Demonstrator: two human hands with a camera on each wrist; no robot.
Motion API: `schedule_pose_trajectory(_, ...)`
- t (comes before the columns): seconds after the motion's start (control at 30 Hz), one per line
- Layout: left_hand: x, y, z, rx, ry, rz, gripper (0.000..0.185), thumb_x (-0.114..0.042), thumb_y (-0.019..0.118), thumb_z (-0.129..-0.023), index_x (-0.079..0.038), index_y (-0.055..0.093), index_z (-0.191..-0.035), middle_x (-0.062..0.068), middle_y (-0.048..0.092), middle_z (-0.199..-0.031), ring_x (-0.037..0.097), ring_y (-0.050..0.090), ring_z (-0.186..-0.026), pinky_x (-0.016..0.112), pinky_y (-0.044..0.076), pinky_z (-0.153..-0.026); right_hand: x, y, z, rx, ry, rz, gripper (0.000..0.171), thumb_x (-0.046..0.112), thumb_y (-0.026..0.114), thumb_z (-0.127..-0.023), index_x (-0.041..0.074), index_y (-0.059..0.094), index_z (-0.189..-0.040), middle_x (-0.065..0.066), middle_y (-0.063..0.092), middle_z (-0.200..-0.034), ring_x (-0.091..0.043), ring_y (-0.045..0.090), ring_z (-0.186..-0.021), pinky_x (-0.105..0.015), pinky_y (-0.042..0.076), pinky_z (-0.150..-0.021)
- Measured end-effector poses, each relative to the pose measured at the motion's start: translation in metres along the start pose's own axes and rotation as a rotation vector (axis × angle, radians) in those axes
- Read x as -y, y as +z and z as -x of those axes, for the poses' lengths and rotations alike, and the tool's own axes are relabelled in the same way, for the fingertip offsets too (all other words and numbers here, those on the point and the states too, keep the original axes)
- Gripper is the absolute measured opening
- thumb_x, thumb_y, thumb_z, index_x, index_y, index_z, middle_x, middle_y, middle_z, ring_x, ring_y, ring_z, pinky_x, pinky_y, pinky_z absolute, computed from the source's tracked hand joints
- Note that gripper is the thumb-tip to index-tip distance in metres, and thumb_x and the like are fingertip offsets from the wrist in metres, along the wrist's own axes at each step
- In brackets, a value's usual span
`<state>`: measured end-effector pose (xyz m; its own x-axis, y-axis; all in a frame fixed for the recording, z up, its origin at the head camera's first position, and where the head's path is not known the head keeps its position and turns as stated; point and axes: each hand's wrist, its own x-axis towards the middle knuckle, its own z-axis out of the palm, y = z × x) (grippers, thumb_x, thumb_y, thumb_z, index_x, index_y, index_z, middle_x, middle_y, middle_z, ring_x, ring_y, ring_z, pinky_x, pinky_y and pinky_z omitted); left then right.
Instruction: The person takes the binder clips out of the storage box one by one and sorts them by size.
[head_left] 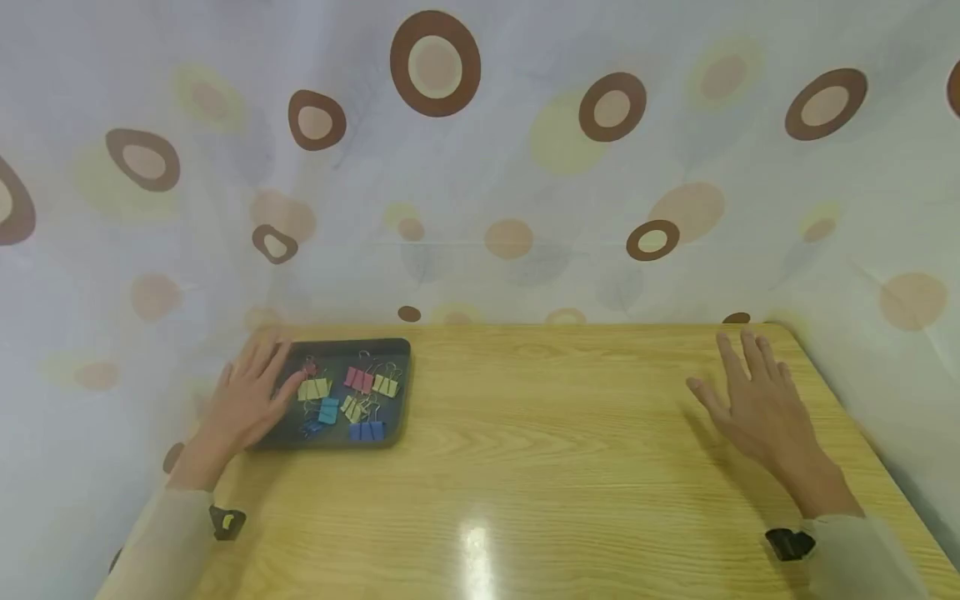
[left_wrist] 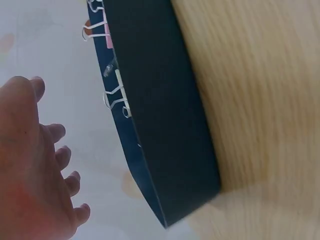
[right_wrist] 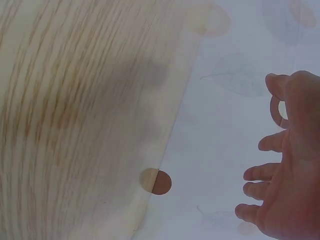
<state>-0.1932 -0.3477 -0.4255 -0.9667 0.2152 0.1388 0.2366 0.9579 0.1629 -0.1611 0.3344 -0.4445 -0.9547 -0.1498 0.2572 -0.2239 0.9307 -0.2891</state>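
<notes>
A dark shallow tray (head_left: 397, 346) sits at the back left of the wooden table (head_left: 540, 467) and holds several coloured binder clips (head_left: 358, 380). My left hand (head_left: 251, 396) lies open over the tray's left edge, its fingertips near a yellow clip (head_left: 313, 388). In the left wrist view the tray's dark wall (left_wrist: 165, 125) fills the middle, with my left hand (left_wrist: 35, 170) spread beside it, holding nothing. My right hand (head_left: 753, 400) hovers open over the table's far right, fingers spread; it shows in the right wrist view (right_wrist: 287, 175) with nothing in it.
A pale curtain with brown and yellow rings (head_left: 435, 62) hangs close behind and around the table. The table's right edge (head_left: 862, 433) runs just beside my right hand. Bare wood (right_wrist: 75, 125) lies between the two hands.
</notes>
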Motion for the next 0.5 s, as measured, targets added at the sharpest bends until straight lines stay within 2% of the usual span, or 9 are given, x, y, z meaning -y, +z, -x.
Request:
schedule_pose_trajectory(0.13,0.01,0.002,0.011,-0.011,-0.004,0.008,0.073,-0.049,0.041,-0.108,-0.005,0.022,-0.163,0.021,0.014,-0.169,0.049,0.011,-0.153,0.081,0.011,-0.111,0.003,-0.003,0.002,-0.03,-0.018,-0.009,0.081,0.044,0.052,-0.107,-0.004,0.018,-0.161,-0.038,0.009,-0.163,-0.056,0.007,-0.15,-0.079,0.008,-0.113)
schedule_pose_trajectory(0.33,0.037,0.01,0.028,-0.006,-0.017,0.027,0.08,-0.05,0.045,-0.107,0.003,0.019,-0.162,0.023,0.009,-0.169,0.057,0.016,-0.148,0.08,0.011,-0.111,0.011,-0.004,0.001,-0.063,-0.032,-0.028,0.084,0.044,0.056,-0.105,-0.002,0.016,-0.162,-0.04,0.012,-0.162,-0.057,0.009,-0.15,-0.079,0.009,-0.112)
schedule_pose_trajectory(0.5,0.056,0.019,0.04,-0.005,0.002,0.021,0.084,-0.048,0.052,-0.105,0.009,0.022,-0.158,0.032,0.013,-0.165,0.06,0.02,-0.144,0.077,0.017,-0.112,0.015,-0.003,0.002,-0.078,-0.044,-0.073,0.086,0.041,0.06,-0.104,-0.001,0.014,-0.163,-0.04,0.012,-0.161,-0.06,0.013,-0.147,-0.08,0.014,-0.11)
